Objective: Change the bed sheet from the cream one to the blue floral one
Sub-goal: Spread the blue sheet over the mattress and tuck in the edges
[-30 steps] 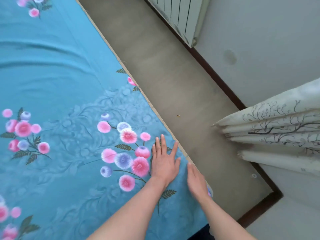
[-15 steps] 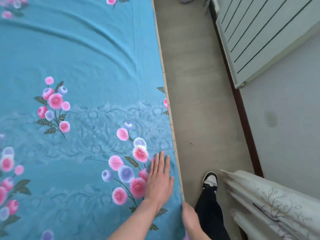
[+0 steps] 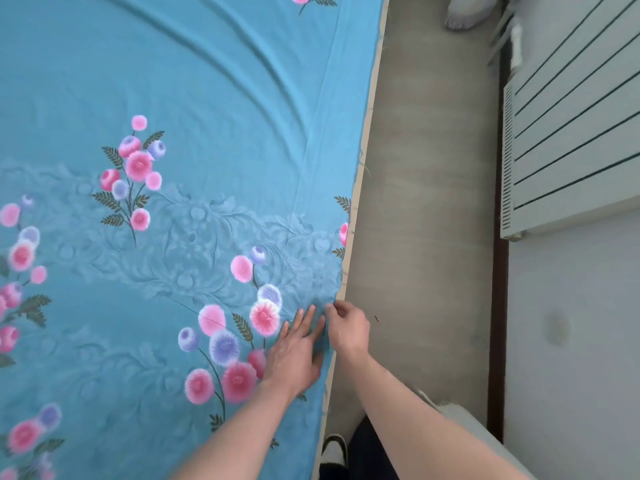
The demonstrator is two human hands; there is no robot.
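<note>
Head view, the only one: one blue floral sheet (image 3: pixel 207 98) spread over the bed, filling the left and centre of the frame, long soft creases running across its far part, its right edge following the bed's side. Cream strip (image 3: pixel 360 174) shows along that edge, one thin line; can't tell if it is the cream sheet or the mattress side. Two hands, both near, at the sheet's right edge. Left hand (image 3: pixel 294 355) lies flat on the sheet, fingers straight and slightly spread, palm down beside the pink flower prints. Right hand (image 3: pixel 348 327) just right of it, fingers curled at the sheet's edge, apparently pinching the hem; the grip itself is small and partly hidden. Hands close together, nearly touching at the fingertips. One strip of bare floor (image 3: pixel 426 202) to the right of the bed. One white radiator (image 3: pixel 571 133) on the right wall. One shoe (image 3: pixel 334 452) near bottom, by the bed's side.
</note>
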